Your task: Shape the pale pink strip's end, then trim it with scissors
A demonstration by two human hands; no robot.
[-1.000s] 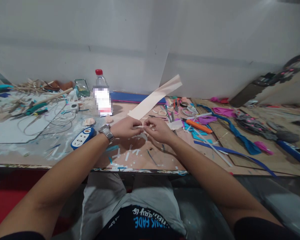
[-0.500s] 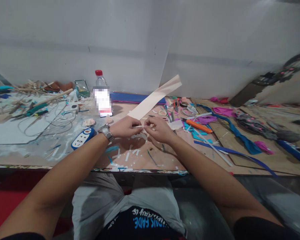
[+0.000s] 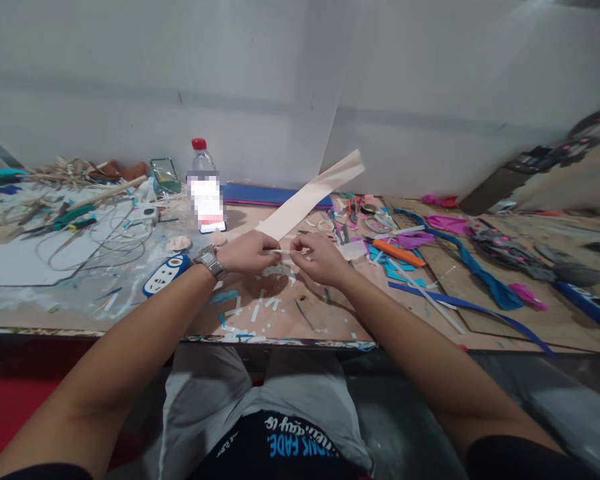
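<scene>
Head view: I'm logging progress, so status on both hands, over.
Left hand and right hand pinching thin white strip. Strip spans the gap between them. Nothing seen blocking it; loose scraps litter the bench nearer the body.

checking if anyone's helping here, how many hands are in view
2: the left hand and, facing it over the bench, the right hand; their fingertips pinch a thin white strip.

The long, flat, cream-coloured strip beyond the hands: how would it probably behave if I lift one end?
The long, flat, cream-coloured strip looks thin, so it is probably light for its size. Uneven shading near its far end suggests waves, so it may flex rather than stay stiff. Being flat, it seems unlikely to roll.
</scene>
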